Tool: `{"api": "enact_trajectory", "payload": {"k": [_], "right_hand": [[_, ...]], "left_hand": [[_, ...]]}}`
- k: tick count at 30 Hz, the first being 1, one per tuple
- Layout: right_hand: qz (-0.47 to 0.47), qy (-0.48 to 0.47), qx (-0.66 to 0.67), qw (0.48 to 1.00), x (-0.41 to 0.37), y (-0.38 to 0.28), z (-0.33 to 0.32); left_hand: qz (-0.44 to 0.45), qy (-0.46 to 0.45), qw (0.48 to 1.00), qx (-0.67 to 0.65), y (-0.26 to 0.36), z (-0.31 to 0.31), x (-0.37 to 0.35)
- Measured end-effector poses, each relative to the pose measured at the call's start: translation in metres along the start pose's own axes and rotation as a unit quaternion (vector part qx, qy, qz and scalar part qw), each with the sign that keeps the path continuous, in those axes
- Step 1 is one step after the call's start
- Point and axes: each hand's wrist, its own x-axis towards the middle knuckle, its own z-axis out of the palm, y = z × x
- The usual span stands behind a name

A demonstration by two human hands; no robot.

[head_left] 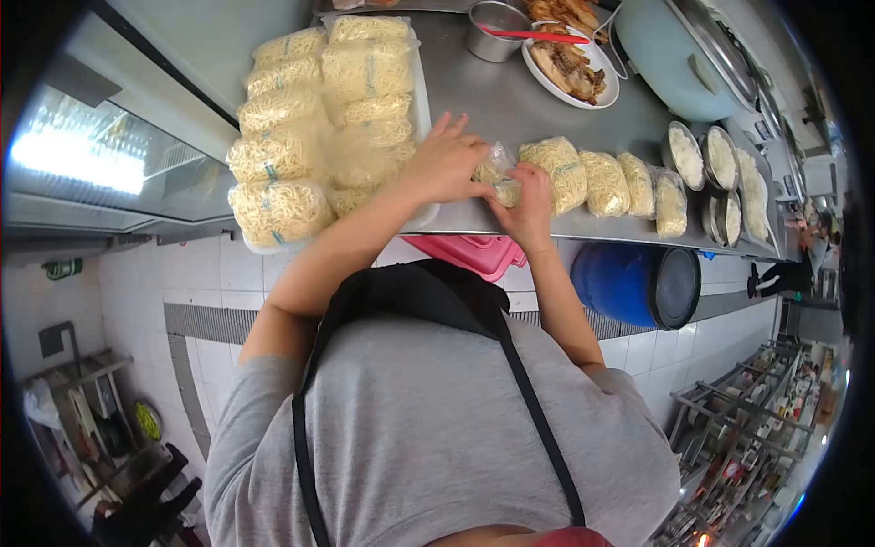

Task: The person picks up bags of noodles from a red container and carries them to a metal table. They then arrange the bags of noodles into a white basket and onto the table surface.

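A small clear plastic bag of noodles (497,171) is between my two hands at the front edge of the steel counter. My left hand (447,162) grips its left side with thumb and forefinger, the other fingers raised and apart. On its near right side, my right hand (527,208) has its fingers closed on the plastic. Just right of it stands a full bag of noodles (556,171), and smaller noodle bags (605,184) continue the row. To the left, a white tray (423,100) carries two rows of bagged noodles (283,150). My fingers partly hide the held bag.
Farther back are a metal pot (493,41), a plate of cooked meat (567,68) with a red-handled utensil (538,36), and a pale blue lidded container (679,59). Metal bowls of white food (684,155) stand right. Below are a blue barrel (615,283) and pink container (474,255).
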Motion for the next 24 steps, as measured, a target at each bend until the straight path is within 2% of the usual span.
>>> {"api": "enact_trajectory", "payload": {"k": [1, 2, 3, 4, 5, 6, 7, 8, 9, 10, 11, 12, 13, 14, 15, 16, 18, 19, 20, 21, 23, 24], "right_hand": [[0.000, -0.003, 0.008, 1.000, 0.000, 0.003, 0.001], [0.125, 0.021, 0.172, 0.977, 0.003, 0.005, 0.002], [0.247, 0.044, 0.328, 0.911, 0.006, 0.006, 0.001], [0.276, 0.030, 0.427, 0.861, 0.011, 0.011, -0.009], [0.273, 0.029, 0.432, 0.859, 0.020, 0.017, -0.022], [0.241, -0.143, 0.281, 0.918, 0.028, 0.026, -0.036], [0.195, -0.304, 0.111, 0.926, 0.032, 0.034, -0.044], [0.221, -0.279, 0.180, 0.917, 0.039, 0.036, -0.046], [0.213, -0.279, 0.181, 0.919, 0.048, 0.037, -0.046], [0.260, -0.183, 0.338, 0.886, 0.058, 0.035, -0.046], [0.301, -0.082, 0.483, 0.818, 0.071, 0.024, -0.049], [0.252, -0.069, 0.557, 0.788, 0.090, 0.006, -0.052], [0.249, -0.072, 0.560, 0.787, 0.105, -0.009, -0.049], [0.216, -0.038, 0.606, 0.765, 0.120, -0.021, -0.045], [0.182, -0.006, 0.650, 0.738, 0.133, -0.030, -0.040], [0.175, -0.010, 0.652, 0.738, 0.144, -0.034, -0.034], [0.121, 0.122, 0.536, 0.826, 0.161, -0.046, -0.024], [0.122, 0.116, 0.539, 0.825, 0.165, -0.057, -0.026], [0.079, 0.127, 0.485, 0.862, 0.170, -0.076, -0.037], [0.035, 0.137, 0.428, 0.893, 0.172, -0.089, -0.045], [0.053, 0.110, 0.455, 0.882, 0.166, -0.095, -0.047], [0.021, 0.071, 0.489, 0.869, 0.158, -0.095, -0.048]], "left_hand": [[0.030, -0.094, 0.995, -0.004, -0.003, 0.003, 0.000], [0.024, -0.098, 0.995, 0.000, -0.003, -0.002, 0.002], [-0.041, -0.111, 0.985, -0.129, -0.002, -0.010, 0.006], [-0.104, -0.118, 0.954, -0.254, -0.003, -0.016, 0.010], [-0.107, -0.116, 0.956, -0.249, -0.004, -0.016, 0.011], [-0.128, -0.110, 0.948, -0.268, -0.006, -0.014, 0.011], [-0.149, -0.103, 0.940, -0.289, -0.008, -0.011, 0.010], [-0.150, -0.098, 0.942, -0.284, -0.009, -0.008, 0.010], [-0.169, -0.059, 0.904, -0.389, -0.011, -0.004, 0.009], [-0.186, -0.019, 0.852, -0.489, -0.013, -0.001, 0.008], [-0.190, -0.017, 0.853, -0.486, -0.010, -0.006, 0.011], [-0.182, 0.040, 0.827, -0.531, -0.004, -0.015, 0.016], [-0.171, 0.098, 0.796, -0.572, -0.001, -0.021, 0.020], [-0.167, 0.059, 0.782, -0.598, -0.008, -0.021, 0.020], [-0.166, 0.066, 0.784, -0.595, -0.006, -0.030, 0.021], [-0.191, 0.054, 0.783, -0.590, -0.005, -0.042, 0.021], [-0.221, 0.046, 0.782, -0.582, -0.003, -0.070, 0.027], [-0.256, 0.068, 0.819, -0.509, 0.001, -0.084, 0.030], [-0.292, 0.088, 0.848, -0.433, 0.004, -0.095, 0.029], [-0.300, 0.092, 0.845, -0.433, 0.006, -0.103, 0.026], [-0.197, 0.288, 0.867, -0.355, 0.005, -0.118, 0.017], [-0.183, 0.295, 0.878, -0.330, 0.002, -0.120, 0.004]]}}
